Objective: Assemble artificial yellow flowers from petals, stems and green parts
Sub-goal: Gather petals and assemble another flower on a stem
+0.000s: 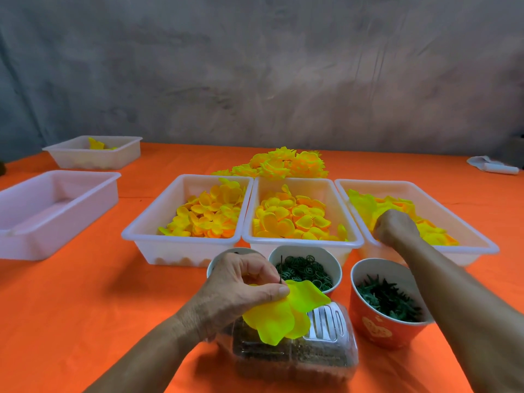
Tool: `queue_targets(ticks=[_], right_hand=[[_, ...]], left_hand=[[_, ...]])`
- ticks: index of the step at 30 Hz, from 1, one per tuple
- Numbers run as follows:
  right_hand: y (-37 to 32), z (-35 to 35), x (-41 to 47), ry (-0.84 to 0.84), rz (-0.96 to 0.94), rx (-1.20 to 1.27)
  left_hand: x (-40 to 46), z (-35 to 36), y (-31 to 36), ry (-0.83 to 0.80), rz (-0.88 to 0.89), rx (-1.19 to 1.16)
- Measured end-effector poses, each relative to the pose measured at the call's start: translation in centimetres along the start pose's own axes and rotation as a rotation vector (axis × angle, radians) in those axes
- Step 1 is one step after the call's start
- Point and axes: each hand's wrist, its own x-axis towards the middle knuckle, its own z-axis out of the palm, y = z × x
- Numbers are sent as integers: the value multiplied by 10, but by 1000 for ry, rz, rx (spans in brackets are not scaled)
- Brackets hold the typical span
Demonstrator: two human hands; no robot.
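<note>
Now the left hand pinches a thin dark stem with big yellow petals on it, stem pointing up past the fingertips. Off to its right, the right hand curls down into the right petal tray; I cannot tell if it holds a petal.

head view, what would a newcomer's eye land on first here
Likely the bright orange table cover, then three white trays of yellow petals side by side mid-table. Nearest the camera, the left hand pinches a large yellow petal on a thin dark stem.
</note>
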Motion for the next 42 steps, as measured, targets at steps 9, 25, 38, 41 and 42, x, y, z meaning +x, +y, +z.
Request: queue_targets(ticks=[9,25,38,41,42], right_hand=[[10,-5,-5,109,0,322],[20,-15,-5,261,112,870],[30,-20,4,132,181,885],[32,-25,5,117,146,734],[33,-29,5,109,135,736]], left_hand=[[1,0,-1,-7,-4,-13],[1,0,5,-19,-18,-4],[2,-2,4,-36,-16,10],[2,-3,4,-37,-9,24],[2,-3,3,-36,-8,30]])
